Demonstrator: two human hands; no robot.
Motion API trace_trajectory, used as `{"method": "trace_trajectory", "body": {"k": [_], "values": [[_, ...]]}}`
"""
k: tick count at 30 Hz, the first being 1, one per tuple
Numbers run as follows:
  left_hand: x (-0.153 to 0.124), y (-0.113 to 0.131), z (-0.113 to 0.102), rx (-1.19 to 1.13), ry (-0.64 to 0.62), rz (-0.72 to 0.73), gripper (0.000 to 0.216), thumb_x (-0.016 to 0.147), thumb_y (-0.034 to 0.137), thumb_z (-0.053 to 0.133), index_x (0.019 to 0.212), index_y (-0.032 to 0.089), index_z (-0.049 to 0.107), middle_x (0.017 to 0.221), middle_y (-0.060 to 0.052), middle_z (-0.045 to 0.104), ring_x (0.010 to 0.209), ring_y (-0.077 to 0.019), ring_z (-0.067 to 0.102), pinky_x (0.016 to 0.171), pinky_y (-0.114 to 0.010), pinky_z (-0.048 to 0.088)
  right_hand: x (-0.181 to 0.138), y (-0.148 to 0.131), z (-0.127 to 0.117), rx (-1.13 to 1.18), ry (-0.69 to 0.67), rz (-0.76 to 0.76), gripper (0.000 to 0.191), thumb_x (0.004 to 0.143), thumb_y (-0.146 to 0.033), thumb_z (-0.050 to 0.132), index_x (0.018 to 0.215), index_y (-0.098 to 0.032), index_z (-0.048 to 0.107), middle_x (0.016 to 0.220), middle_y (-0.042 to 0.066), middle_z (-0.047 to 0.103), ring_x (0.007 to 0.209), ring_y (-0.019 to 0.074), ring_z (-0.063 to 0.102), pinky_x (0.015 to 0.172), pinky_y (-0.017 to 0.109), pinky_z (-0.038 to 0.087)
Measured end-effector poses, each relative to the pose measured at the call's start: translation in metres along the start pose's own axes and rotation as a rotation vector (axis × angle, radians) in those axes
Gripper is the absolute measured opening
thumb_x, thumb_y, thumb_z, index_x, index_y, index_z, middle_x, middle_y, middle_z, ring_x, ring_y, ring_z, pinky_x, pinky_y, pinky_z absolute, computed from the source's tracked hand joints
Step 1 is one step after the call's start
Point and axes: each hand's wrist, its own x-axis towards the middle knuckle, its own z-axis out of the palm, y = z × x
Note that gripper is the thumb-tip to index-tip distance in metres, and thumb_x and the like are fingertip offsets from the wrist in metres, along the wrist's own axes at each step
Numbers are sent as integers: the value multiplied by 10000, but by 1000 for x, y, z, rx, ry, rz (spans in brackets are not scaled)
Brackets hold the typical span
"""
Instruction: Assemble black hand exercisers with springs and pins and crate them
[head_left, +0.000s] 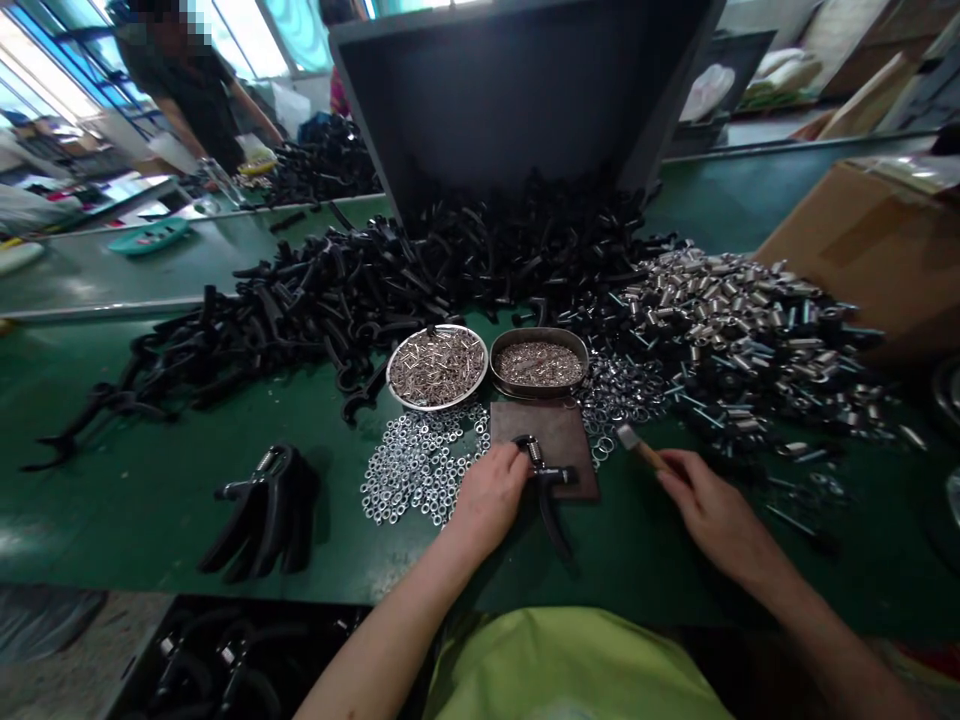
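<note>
My left hand (495, 490) is closed on a black hand grip exerciser (553, 510). Its spring end lies over a brown square plate (510, 420), and one handle points down toward me. A small hammer (637, 447) with a wooden handle is gripped in my right hand (701, 500), to the right of the plate. Just left of the plate are many silver nuts (420, 470). Behind it stand a round dish of metal pins (437, 368) and an oval tin of small metal parts (540, 362). Several assembled hand grips (270, 515) lie together at the left.
Black plastic handles (322, 300) spill from a tipped grey bin (525, 100). Springs (720, 300) and bolts are heaped at the right beside a cardboard box (870, 250). More hand grips (225, 660) sit below the table's front edge. A person (195, 100) stands across the bench.
</note>
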Motion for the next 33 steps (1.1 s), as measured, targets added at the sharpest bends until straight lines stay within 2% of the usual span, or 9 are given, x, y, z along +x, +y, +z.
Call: {"method": "trace_trajectory", "body": {"k": [4, 8, 13, 18, 21, 24, 27, 30, 33], "values": [[4, 3, 2, 70, -52, 58, 99, 890, 188, 503, 879, 176, 601, 847, -49, 605, 780, -181, 556, 649, -267, 445, 18, -59, 7, 299, -104, -183, 370, 938, -346, 298, 1228, -203, 477, 998, 83, 677, 867, 200, 655, 759, 315, 506], [3, 2, 2, -70, -24, -28, 143, 904, 250, 489, 851, 187, 605, 830, -42, 614, 791, -179, 567, 681, -273, 460, 32, -74, 22, 296, -184, -239, 332, 901, -289, 351, 1168, -207, 532, 1130, 107, 643, 1011, 239, 614, 879, 386, 459], [-18, 4, -1, -282, 70, -267, 279, 818, 313, 626, 1049, 174, 559, 981, -74, 600, 852, -189, 580, 739, -306, 481, 7, -38, 21, 632, -231, 146, 409, 897, -496, 361, 1169, -219, 490, 723, 4, 569, 512, 124, 516, 443, 237, 407], [-30, 9, 3, -294, 43, -465, 82, 811, 252, 597, 817, 176, 565, 777, -28, 583, 728, -174, 576, 651, -284, 456, -30, -30, 22, 831, -282, 403, 505, 847, -610, 381, 1163, -220, 437, 653, -50, 471, 376, 65, 331, 323, 186, 235], [-29, 9, 5, -269, 45, -462, 85, 805, 251, 595, 787, 179, 553, 753, -21, 579, 714, -170, 573, 637, -272, 439, -32, -48, 17, 694, -224, 233, 441, 897, -534, 342, 1172, -214, 472, 659, -23, 510, 439, 98, 449, 374, 214, 348], [-28, 8, 5, -263, 45, -456, 89, 801, 253, 598, 791, 176, 556, 758, -23, 582, 703, -166, 569, 625, -263, 431, -26, -68, 13, 404, -87, -112, 377, 939, -400, 309, 1206, -218, 505, 796, 50, 624, 657, 163, 614, 574, 277, 490], [-29, 9, 4, -260, 48, -442, 78, 804, 242, 592, 801, 170, 563, 775, -31, 584, 710, -168, 568, 636, -267, 438, -19, -77, 21, 61, -116, -379, 373, 938, -295, 312, 1236, -222, 525, 938, 84, 669, 735, 203, 661, 626, 318, 515], [-31, 9, 4, -249, 41, -429, 91, 802, 232, 589, 855, 158, 584, 805, -45, 592, 740, -180, 572, 655, -280, 454, -16, -69, 31, -101, -166, -434, 392, 940, -246, 314, 1283, -213, 499, 1009, 81, 680, 755, 200, 675, 623, 314, 528], [-32, 9, 4, -231, 39, -347, 291, 814, 197, 556, 1102, 178, 591, 877, -60, 599, 788, -182, 571, 692, -286, 464, -19, -45, 30, -159, -35, -381, 402, 955, -254, 299, 1304, -178, 484, 1091, 98, 664, 818, 197, 667, 663, 317, 531]]}}
